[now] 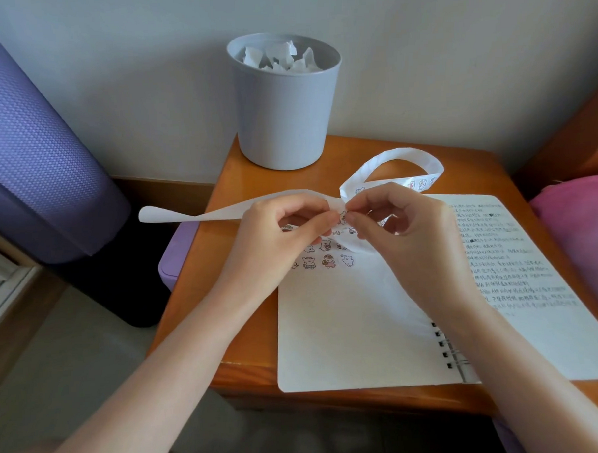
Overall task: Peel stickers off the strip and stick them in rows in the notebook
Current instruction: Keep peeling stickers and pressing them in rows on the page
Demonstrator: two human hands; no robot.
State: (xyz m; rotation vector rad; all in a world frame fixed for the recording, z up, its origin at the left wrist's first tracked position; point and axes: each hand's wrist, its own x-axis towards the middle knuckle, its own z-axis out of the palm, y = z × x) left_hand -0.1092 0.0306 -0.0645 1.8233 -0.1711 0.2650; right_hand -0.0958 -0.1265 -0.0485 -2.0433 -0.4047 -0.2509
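A long white sticker strip (pixel 404 156) loops over the wooden table; its bare tail (pixel 187 214) trails off to the left past the table edge. My left hand (pixel 284 227) pinches the strip between thumb and fingers. My right hand (pixel 404 228) meets it fingertip to fingertip and pinches at a small sticker on the strip. Below them lies an open spiral notebook (pixel 357 326). Its blank left page carries rows of little cartoon animal stickers (pixel 321 261), partly hidden by my hands. The right page is full of handwriting.
A grey bin (pixel 286 117) with crumpled white paper stands at the table's (pixel 247 331) back edge. A purple rolled mat (pixel 38 162) leans at the left, a purple box (pixel 176 262) sits beside the table, and pink fabric (pixel 585 220) lies at the right.
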